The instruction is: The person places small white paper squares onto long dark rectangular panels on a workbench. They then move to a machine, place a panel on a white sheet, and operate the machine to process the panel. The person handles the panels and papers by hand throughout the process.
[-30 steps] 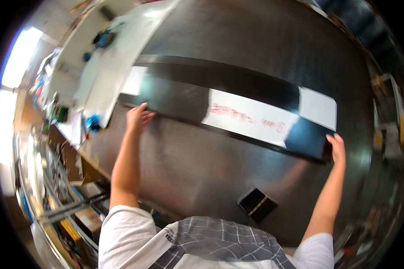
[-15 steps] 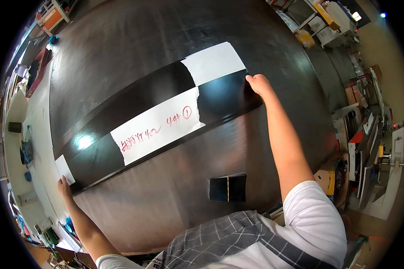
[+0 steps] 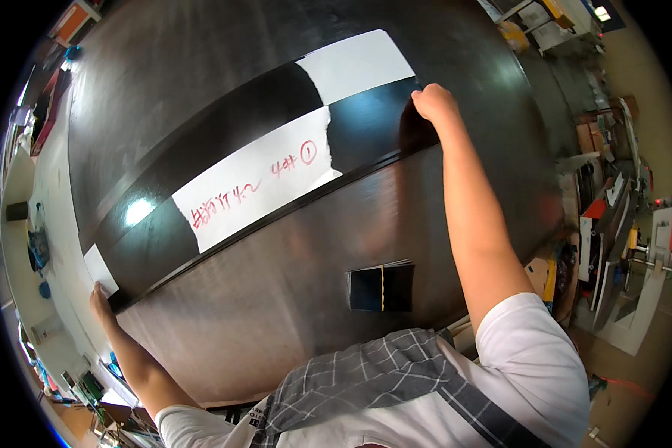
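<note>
A long stack of glossy black sheets (image 3: 239,112) lies slantwise across the dark table. My left hand (image 3: 101,303) pinches its left end, thumb near a small white paper piece (image 3: 100,270). At the far right end my right hand (image 3: 435,103) is closed on the sheets' edge, its fingertips partly hidden. A torn white paper with red handwriting (image 3: 257,179) rests on the middle of the stack. Another white sheet (image 3: 360,66) covers part of the far right end.
A small bundle of black pieces (image 3: 364,290) with a yellow band lies on the dark table (image 3: 239,321) nearer my body. Along the left runs a pale, cluttered bench (image 3: 48,194). Boards and boxes (image 3: 612,224) stand on the floor at right.
The stack, the bundle and both hands appear higher in the picture, mostly as the view has shifted. Both hands keep their places at the stack's ends.
</note>
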A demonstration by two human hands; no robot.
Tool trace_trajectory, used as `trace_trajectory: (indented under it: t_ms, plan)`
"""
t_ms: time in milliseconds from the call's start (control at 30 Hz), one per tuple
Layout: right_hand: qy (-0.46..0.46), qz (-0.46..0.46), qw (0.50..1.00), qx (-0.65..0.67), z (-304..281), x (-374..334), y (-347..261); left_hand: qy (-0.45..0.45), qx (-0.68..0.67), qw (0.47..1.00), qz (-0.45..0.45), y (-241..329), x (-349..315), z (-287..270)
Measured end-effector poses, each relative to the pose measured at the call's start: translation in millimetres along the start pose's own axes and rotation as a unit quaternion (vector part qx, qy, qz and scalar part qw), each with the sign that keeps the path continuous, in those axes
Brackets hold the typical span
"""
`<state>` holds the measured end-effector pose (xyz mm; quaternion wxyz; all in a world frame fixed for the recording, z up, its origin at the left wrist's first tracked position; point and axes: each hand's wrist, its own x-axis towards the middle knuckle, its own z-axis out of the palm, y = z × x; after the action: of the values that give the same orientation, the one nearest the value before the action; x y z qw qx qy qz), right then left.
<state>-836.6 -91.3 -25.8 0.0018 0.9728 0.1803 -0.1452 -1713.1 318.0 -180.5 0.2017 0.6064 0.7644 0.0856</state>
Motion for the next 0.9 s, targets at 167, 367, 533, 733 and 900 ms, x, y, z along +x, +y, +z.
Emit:
trace_trajectory:
  t_ms: [167,367,533,733,900]
  plan:
    - [0.028,-0.122,0.992,0.0,21.0,26.3,20.4,0.068,0.075,0.957,0.273,8.6,-26.4,12.5]
    - [0.057,-0.029,0.997,-0.048,30.4,26.3,35.7,0.057,0.083,0.993,-0.054,101.0,-90.6,-3.0]
    - [0.063,-0.008,0.997,-0.051,32.2,30.9,34.8,0.087,0.062,0.991,-0.075,128.7,-131.8,-19.6]
    - [0.079,-0.023,0.995,0.048,7.8,11.1,43.2,0.099,0.138,0.977,0.13,78.2,-106.4,20.6]
    - [0.088,0.02,0.995,0.042,-8.1,3.2,9.6,0.015,-0.124,0.989,0.085,60.1,-144.8,2.4]
